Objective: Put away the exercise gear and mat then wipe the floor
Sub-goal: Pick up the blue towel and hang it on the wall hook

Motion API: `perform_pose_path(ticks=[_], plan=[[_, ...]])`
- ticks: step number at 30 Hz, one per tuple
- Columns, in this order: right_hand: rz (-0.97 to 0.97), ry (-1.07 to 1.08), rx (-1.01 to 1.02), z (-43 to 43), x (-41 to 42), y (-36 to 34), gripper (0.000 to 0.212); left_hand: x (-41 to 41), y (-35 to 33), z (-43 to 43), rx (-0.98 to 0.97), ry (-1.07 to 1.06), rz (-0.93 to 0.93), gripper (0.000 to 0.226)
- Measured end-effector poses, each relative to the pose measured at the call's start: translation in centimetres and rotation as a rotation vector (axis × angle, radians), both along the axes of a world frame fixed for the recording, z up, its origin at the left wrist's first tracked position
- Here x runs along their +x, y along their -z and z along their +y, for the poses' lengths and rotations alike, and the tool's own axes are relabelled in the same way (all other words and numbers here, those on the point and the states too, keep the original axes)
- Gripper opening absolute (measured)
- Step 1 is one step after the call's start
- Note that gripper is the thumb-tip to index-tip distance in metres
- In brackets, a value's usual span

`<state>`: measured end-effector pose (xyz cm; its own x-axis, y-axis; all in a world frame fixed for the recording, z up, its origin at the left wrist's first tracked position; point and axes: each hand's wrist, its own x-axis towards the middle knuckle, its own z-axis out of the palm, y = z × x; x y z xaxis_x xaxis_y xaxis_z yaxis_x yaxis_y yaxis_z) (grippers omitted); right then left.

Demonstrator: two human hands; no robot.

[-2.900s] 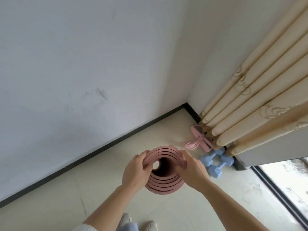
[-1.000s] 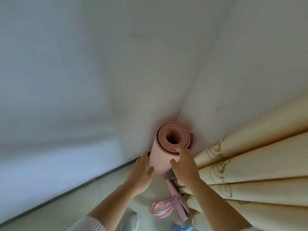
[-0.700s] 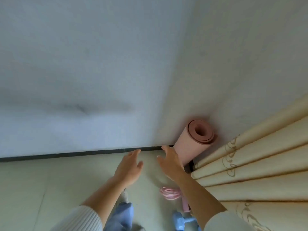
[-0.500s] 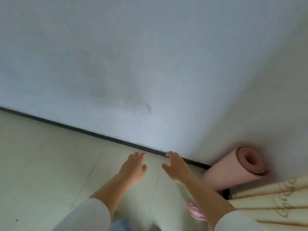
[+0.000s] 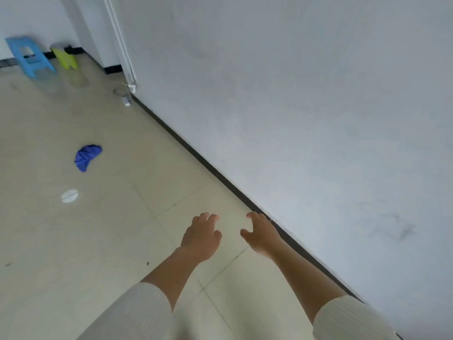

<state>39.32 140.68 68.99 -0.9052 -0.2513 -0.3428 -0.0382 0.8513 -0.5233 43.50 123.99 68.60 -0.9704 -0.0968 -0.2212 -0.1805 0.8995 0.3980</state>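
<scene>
Both my hands are empty. My left hand [image 5: 201, 235] and my right hand [image 5: 261, 233] are held out in front of me over the floor [image 5: 73, 253], fingers loose and slightly spread, gripping nothing. The right one hangs near the floor's right edge, where the dark skirting [image 5: 196, 155] meets the wall [image 5: 306, 106].

No mat or exercise gear shows anywhere in this view. I take it that part is dealt with, but wherever those things sit is outside what I can see, so I cannot confirm it from here.

The wiping looks untouched. A crumpled blue cloth [image 5: 87, 155] lies out on the open floor toward the far left, well apart from both hands, and I judge it to be what I would wipe with. Picking it up seems the next step, then working across the tiles.

A small white round thing [image 5: 69, 195] lies on the floor nearer to me than the cloth. It may be a lid or a drain cover, as it is too blurred to say. At the far left corner a blue stool [image 5: 29, 56] and a yellow-green bin [image 5: 65, 57] stand by the far edge of the floor. My sleeves cut off the near floor, and my feet are hidden.
</scene>
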Motion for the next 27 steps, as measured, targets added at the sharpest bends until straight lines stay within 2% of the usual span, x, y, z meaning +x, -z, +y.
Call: perform_pose_path(ticks=[6, 12, 27], plan=[[0.023, -0.202, 0.008, -19.7, -3.7, -0.3, 0.057, -1.6, -1.1, -19.0, -0.035, -0.201, 0.006, 0.045], [0.070, -0.363, 0.035, -35.9, -10.5, -1.3, 0.058, -5.7, -1.8, -34.4, -0.032, -0.344, 0.085, 0.045], [0.092, -0.638, 0.077, -75.5, -34.3, -2.0, 0.057, -26.3, -1.4, -71.7, -0.063, -0.563, 0.070, 0.049]])
